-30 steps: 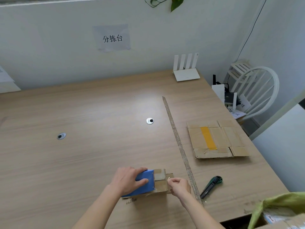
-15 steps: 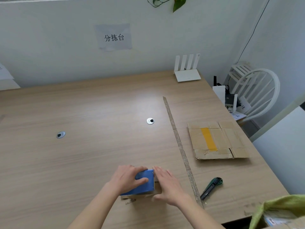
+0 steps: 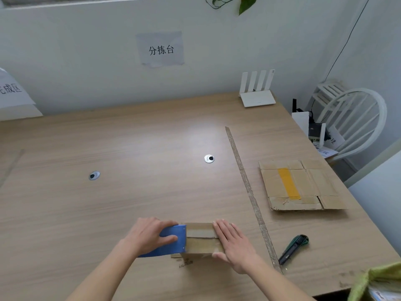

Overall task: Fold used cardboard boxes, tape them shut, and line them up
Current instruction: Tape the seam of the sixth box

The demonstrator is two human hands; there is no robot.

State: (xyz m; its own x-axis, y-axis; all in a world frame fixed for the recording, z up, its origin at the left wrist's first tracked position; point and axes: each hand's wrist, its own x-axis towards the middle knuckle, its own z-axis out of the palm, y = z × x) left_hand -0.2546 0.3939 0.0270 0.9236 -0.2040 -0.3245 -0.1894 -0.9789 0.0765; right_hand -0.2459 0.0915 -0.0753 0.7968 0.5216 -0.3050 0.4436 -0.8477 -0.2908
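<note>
Near the front edge of the light wooden table [image 3: 130, 192]: a small brown cardboard box [image 3: 201, 240], top flaps folded shut, contents hidden. Along the top, a band of clear tape over the seam between the flaps. Faint dark print on the front face, unreadable. Left hand [image 3: 149, 235] curled round a blue tape dispenser [image 3: 171, 241], dispenser resting on the box's left end. Right hand [image 3: 233, 242] spread flat, fingers straight, pressing down on the box's right end. Well apart to the right, beyond a long thin cardboard strip [image 3: 247, 192]: a flattened brown cardboard box with a yellow tape stripe [image 3: 299, 185]. Just beside the strip's near end, a green-and-black utility knife [image 3: 293, 249].
</note>
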